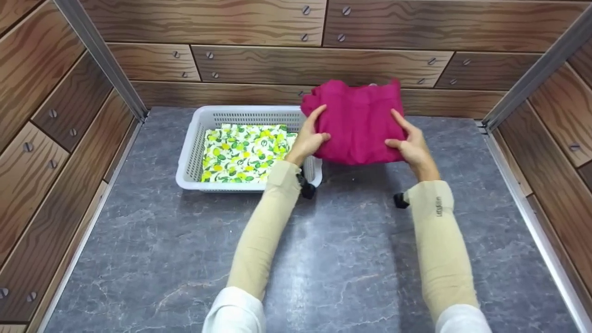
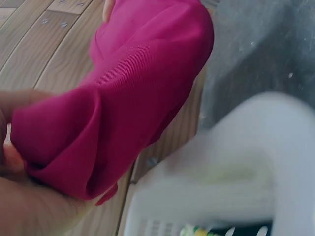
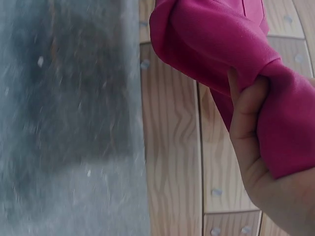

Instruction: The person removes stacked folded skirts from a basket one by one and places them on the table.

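A folded magenta garment [image 1: 358, 122] is held up off the floor, just right of a pale grey plastic basket [image 1: 187, 159]. My left hand [image 1: 309, 138] grips its left edge, thumb on the near face; in the left wrist view the cloth [image 2: 123, 93] bulges between thumb and fingers. On the opposite edge my right hand [image 1: 410, 144] pinches the fabric, and the right wrist view shows fingers [image 3: 244, 118] curled under the cloth [image 3: 290, 123]. Inside the basket lies a folded white cloth [image 1: 245, 155] with a yellow and green lemon print. My left forearm crosses over the basket's right part.
Wood-patterned panels [image 1: 319, 64] wall the space at the back and both sides, with metal strips [image 1: 104, 60] at the corners. The grey marbled floor [image 1: 342, 259] stretches in front of the basket and to its right.
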Demonstrator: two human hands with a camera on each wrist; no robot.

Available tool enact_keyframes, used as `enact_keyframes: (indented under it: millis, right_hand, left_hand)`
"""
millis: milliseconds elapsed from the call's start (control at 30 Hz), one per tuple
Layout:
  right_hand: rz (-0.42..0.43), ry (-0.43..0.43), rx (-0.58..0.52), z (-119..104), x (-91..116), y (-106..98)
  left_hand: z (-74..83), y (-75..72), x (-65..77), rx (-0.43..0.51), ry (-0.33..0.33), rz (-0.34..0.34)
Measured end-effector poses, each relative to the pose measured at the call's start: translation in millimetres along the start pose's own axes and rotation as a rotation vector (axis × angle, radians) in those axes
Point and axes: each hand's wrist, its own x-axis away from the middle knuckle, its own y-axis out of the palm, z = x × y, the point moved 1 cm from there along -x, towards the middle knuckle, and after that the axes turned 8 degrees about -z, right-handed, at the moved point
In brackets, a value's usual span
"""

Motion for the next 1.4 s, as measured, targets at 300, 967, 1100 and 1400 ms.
enact_keyframes:
  millis: [300,967,1100,1400]
  right_hand:
    - [0.005,0.082,0.041,25.8,-4.9,-17.9]
    - [0.237,0.143,0.519,70.5,3.6,-28.0]
    - [0.297,0.166,0.555,60.9,2.5,-29.1]
    - [0.300,0.010,0.462,27.4,-18.6,11.8]
  left_hand:
    - [-17.8,28.8,-15.9,-0.037,-0.067,0.011]
    - [-53.4,75.5,-16.5,-0.644,-0.356,-0.205]
    - [-39.4,70.8,-16.2,-0.629,-0.222,-0.288]
    - [-16.0,27.7,-7.8,-0.522,-0.008,-0.264]
